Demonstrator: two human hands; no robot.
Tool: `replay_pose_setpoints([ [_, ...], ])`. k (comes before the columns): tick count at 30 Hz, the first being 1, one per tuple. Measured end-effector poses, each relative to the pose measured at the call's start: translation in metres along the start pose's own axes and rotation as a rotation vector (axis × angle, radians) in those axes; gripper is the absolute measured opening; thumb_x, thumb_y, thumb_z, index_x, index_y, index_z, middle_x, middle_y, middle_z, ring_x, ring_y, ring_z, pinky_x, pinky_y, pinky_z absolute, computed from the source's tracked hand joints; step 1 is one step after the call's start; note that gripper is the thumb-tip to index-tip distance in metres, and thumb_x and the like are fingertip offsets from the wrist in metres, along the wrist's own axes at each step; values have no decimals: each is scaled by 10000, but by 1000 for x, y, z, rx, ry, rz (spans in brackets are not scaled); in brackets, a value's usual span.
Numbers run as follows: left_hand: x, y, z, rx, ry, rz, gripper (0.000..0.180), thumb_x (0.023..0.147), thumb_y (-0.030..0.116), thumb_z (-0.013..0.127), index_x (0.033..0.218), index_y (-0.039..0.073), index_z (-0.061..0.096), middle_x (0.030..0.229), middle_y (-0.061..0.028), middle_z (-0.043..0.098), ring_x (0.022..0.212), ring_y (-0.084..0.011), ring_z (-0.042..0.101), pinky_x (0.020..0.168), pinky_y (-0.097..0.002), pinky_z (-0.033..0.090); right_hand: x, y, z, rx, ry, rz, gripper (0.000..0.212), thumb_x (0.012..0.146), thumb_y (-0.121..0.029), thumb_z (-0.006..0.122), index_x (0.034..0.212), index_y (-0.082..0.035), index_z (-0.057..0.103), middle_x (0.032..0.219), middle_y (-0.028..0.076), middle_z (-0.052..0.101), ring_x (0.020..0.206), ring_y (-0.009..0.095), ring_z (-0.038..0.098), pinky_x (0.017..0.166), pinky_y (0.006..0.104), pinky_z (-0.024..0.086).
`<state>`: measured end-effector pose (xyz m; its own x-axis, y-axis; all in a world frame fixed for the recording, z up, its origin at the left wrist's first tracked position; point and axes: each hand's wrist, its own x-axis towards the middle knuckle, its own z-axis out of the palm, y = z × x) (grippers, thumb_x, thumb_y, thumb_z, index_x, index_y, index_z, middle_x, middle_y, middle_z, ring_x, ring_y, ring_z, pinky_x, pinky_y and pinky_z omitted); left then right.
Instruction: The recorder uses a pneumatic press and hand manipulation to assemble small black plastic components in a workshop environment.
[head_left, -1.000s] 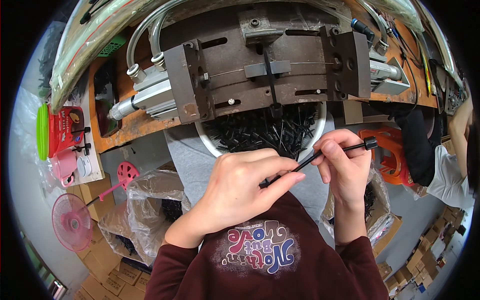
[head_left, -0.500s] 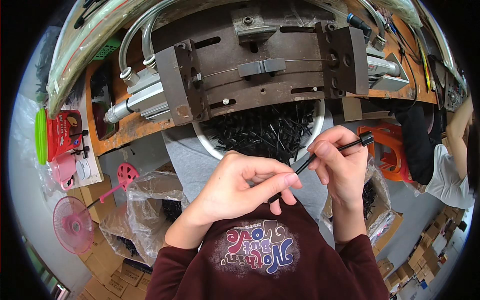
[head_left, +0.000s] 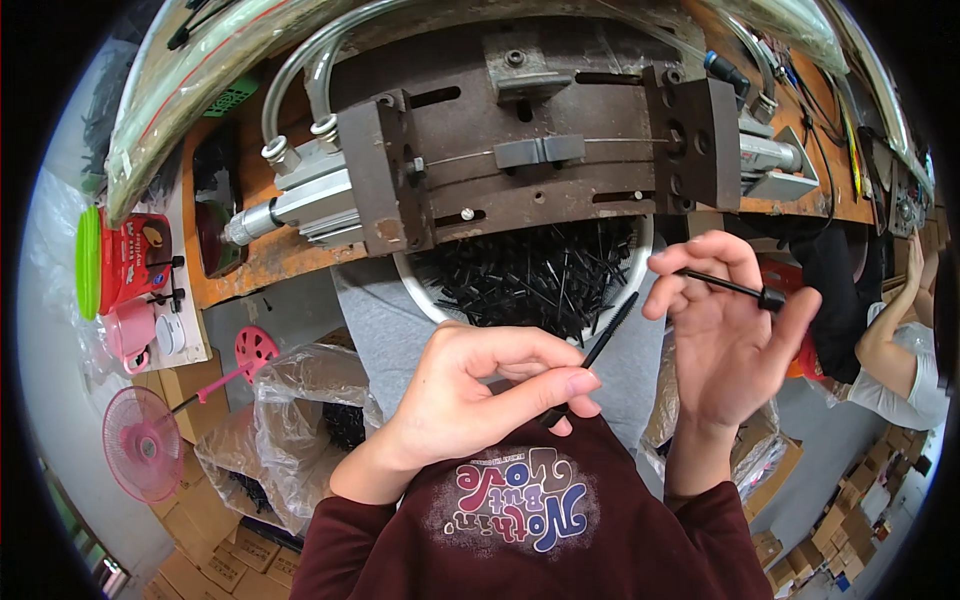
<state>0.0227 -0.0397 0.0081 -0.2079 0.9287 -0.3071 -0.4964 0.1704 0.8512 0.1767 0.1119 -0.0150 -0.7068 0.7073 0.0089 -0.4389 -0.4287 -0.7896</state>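
Observation:
My left hand (head_left: 475,390) pinches a thin black mascara brush (head_left: 613,330) between thumb and fingers. Its bristled end points up and to the right, while the lower end sticks out beneath my fingers. To the right, my right hand (head_left: 715,350) is raised with the palm showing. A slim black rod with a wider knob-like end (head_left: 728,284) lies across its fingers, the knob close to the thumb. The two black pieces are apart. Just beyond my hands, a white tub (head_left: 412,285) on my lap holds many loose black sticks (head_left: 530,270).
A dark metal fixture (head_left: 470,120) with a central clamp block (head_left: 540,150) and side cylinders (head_left: 310,195) spans the bench beyond the tub. Plastic-lined boxes (head_left: 290,420) stand low at left and right. A pink fan (head_left: 145,447) is at left; another person (head_left: 900,350) sits at far right.
My right hand has moved right and opened its fingers wider, carrying the knobbed rod away from my left hand. The brush's bristles now show. The view has shifted slightly.

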Motion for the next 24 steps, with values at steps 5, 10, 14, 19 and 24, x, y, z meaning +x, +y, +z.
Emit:
replay_pose_setpoints([
  [5, -3, 0, -4, -71, -13, 49, 98, 917, 11, 656, 961, -75, 672, 854, -143, 727, 780, -164, 710, 661, -272, 585, -6, -9, 11, -113, 21, -39, 983, 921, -756, 59, 1262, 81, 447, 1171, 300, 595, 881, 319, 645, 855, 407, 484],
  [10, -5, 6, -5, 3, 26, 122, 55, 865, -74, 655, 906, -105, 674, 824, -224, 717, 695, -245, 712, 629, -322, 587, -9, -12, 24, -304, -6, -91, 586, 969, -498, 476, 1163, 55, 470, 1170, 301, 593, 893, 310, 667, 823, 400, 538],
  [14, -9, 4, -9, 51, 34, 175, 88, 887, 25, 699, 936, -47, 692, 849, -111, 741, 749, -127, 706, 680, -230, 549, -7, -9, 16, -503, -225, -192, 407, 734, -39, 827, 1014, 19, 537, 1139, 266, 609, 900, 240, 678, 763, 340, 565],
  [19, -12, 6, -12, 193, 94, 240, 82, 855, 30, 734, 903, -28, 704, 856, -85, 747, 776, -120, 719, 695, -223, 554, 11, 0, 32, -1198, -232, -545, 302, 587, -37, 869, 845, 7, 718, 1145, 161, 655, 812, 206, 648, 692, 292, 553],
  [24, -18, 9, -15, 243, 179, 330, 83, 818, 19, 762, 867, -17, 706, 833, -89, 747, 753, -143, 730, 682, -227, 560, 28, 18, 39, -1321, -283, -686, 259, 638, 10, 816, 860, 35, 686, 1121, 188, 673, 811, 258, 684, 660, 325, 567],
])
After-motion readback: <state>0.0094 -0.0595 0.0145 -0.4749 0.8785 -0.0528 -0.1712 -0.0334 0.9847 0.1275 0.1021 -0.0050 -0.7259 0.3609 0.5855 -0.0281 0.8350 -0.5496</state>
